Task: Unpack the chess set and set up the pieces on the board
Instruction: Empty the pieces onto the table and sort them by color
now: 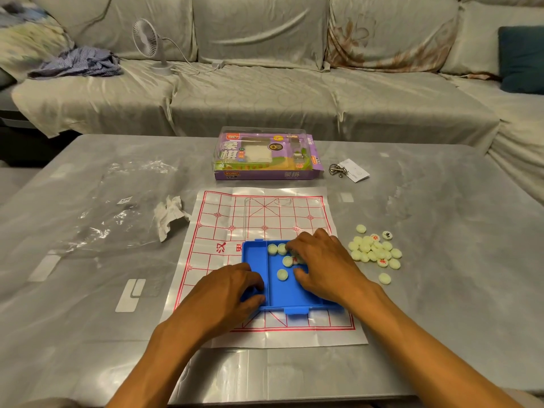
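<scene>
Left hand (235,285) gripped the blue tray (290,293) steady; right hand (319,262), fingers curled, gathered pieces (282,274), best lifted few at a time.

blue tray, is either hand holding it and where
The left hand grips the blue tray at its near left corner. The right hand reaches into it, its fingers over the pale pieces; whether they pinch one cannot be told.
</scene>
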Available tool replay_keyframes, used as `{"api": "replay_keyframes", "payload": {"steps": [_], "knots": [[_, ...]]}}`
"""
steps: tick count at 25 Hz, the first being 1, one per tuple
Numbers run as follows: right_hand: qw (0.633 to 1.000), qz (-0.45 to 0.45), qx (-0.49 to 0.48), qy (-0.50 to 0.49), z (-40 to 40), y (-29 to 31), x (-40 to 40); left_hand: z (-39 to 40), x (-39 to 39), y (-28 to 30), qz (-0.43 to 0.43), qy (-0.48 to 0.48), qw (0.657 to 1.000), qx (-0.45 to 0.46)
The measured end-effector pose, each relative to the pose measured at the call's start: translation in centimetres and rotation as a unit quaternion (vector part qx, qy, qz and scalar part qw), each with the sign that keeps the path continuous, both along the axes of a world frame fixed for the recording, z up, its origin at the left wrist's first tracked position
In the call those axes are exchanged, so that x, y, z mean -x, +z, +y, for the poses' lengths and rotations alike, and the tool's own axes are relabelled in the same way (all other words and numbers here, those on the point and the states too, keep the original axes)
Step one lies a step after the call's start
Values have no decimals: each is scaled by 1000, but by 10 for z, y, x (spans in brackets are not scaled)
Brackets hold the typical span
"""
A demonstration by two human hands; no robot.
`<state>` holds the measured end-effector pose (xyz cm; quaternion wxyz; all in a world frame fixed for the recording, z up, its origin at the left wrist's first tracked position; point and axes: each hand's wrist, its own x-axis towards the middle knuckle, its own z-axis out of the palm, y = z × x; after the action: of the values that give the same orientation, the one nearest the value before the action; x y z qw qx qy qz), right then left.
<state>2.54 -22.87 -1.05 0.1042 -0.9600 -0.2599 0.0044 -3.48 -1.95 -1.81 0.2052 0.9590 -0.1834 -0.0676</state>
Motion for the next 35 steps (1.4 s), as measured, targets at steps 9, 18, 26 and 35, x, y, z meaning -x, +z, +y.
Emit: {"api": "replay_keyframes", "payload": {"steps": [9, 18, 26, 35], "knots": [[998, 27, 36, 32, 6, 2, 3, 0, 0, 0, -3, -1, 1000, -3], [996, 48, 72, 6, -12, 16, -1, 1, 0, -2, 4, -2, 1000, 0], [998, 22, 46, 21, -8, 13, -2, 0, -1, -1, 3, -2, 1000, 1], [998, 41, 14, 54, 0, 12, 0, 0, 0, 2, -2, -2, 1000, 4]]}}
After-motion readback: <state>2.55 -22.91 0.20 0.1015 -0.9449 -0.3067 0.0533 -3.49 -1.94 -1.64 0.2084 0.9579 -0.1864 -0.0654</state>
